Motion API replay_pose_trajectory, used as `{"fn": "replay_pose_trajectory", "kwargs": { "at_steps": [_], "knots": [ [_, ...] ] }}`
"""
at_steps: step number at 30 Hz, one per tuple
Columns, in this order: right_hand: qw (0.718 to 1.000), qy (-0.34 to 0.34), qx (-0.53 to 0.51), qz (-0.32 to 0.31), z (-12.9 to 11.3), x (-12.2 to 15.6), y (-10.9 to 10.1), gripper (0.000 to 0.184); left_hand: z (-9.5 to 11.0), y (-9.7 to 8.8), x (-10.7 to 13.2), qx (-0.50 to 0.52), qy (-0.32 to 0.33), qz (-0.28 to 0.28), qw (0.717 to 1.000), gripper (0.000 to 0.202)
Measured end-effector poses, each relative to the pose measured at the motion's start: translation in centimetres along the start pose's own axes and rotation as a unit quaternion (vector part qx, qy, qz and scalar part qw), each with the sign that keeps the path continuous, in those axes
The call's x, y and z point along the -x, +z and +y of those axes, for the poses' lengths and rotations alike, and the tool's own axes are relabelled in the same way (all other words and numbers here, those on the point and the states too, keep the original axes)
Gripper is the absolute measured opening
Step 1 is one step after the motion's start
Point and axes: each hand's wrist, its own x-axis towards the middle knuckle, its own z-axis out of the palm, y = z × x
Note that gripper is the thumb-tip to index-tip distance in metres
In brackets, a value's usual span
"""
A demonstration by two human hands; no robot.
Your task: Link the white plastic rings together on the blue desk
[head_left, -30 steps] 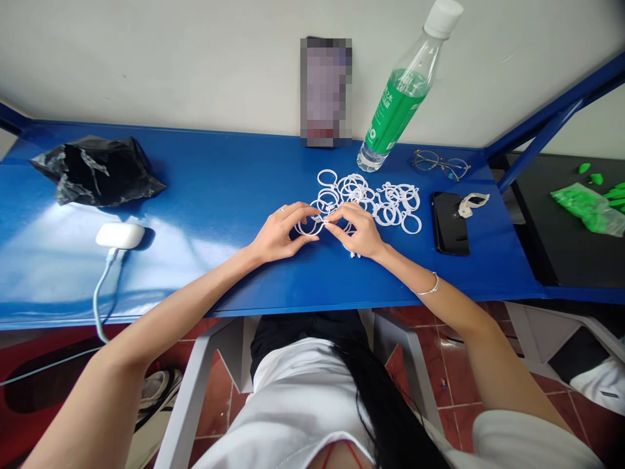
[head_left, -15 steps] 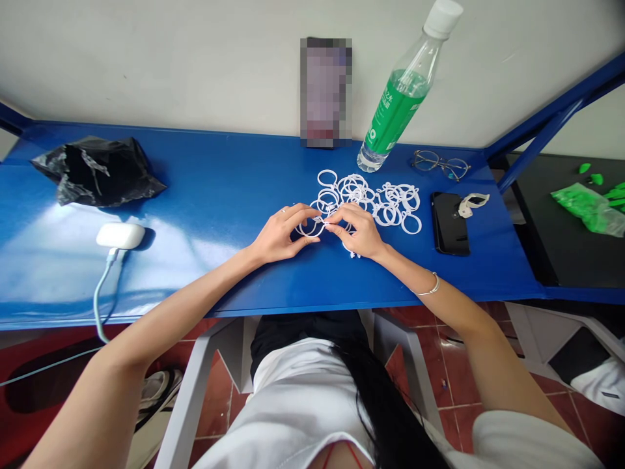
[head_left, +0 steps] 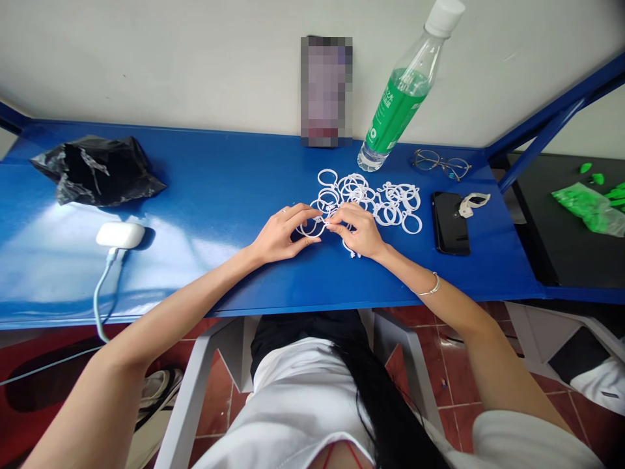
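Note:
Between my hands is a white curtain ring point(head_left: 312, 234), a thin plastic hoop with a small eyelet at its right side. My left hand point(head_left: 280, 233) curves its fingers and thumb around the hoop's left side and grips it. My right hand point(head_left: 360, 231) pinches the eyelet end between thumb and fingertips, which partly hide it. A pile of similar white rings point(head_left: 354, 189) lies just behind my hands and reaches off to the right. Below my right palm another white ring point(head_left: 347, 248) shows only in part.
On the blue table point(head_left: 219, 169) are a crumpled black plastic bag point(head_left: 100, 172) and a white earbud case point(head_left: 120, 235) with a cable at left. A bottle point(head_left: 398, 111), glasses point(head_left: 442, 164) and a black phone point(head_left: 450, 225) are at right. A blurred-out upright object point(head_left: 326, 91) leans against the wall.

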Motion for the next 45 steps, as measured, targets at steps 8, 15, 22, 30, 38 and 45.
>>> {"fn": "replay_pose_trajectory", "kwargs": {
  "at_steps": [8, 15, 22, 30, 38, 45],
  "knots": [
    [1.0, 0.003, -0.019, 0.005, -0.25, 0.0, -0.02, 0.026, 0.02, -0.07, -0.03, 0.005, 0.006, 0.007, 1.0, 0.041],
    [1.0, 0.011, -0.023, 0.0, -0.32, -0.01, -0.15, 0.023, -0.03, -0.07, -0.03, 0.008, -0.012, 0.001, 1.0, 0.042],
    [0.999, -0.01, -0.036, 0.002, -0.83, -0.27, -0.45, 0.012, 0.1, -0.06, -0.07, 0.02, 0.004, 0.011, 1.0, 0.039],
    [0.999, -0.012, -0.033, 0.007, -0.89, -0.23, -0.38, 0.009, 0.22, -0.1, -0.14, 0.022, 0.004, 0.009, 1.0, 0.04],
    [0.999, -0.019, -0.042, 0.012, -0.62, -0.14, -0.28, 0.015, 0.13, -0.03, -0.05, 0.021, -0.003, 0.003, 1.0, 0.041],
    [1.0, -0.004, -0.03, -0.003, -0.44, -0.13, -0.13, 0.026, 0.2, -0.09, -0.07, 0.019, 0.005, 0.005, 1.0, 0.04]
  ]
}}
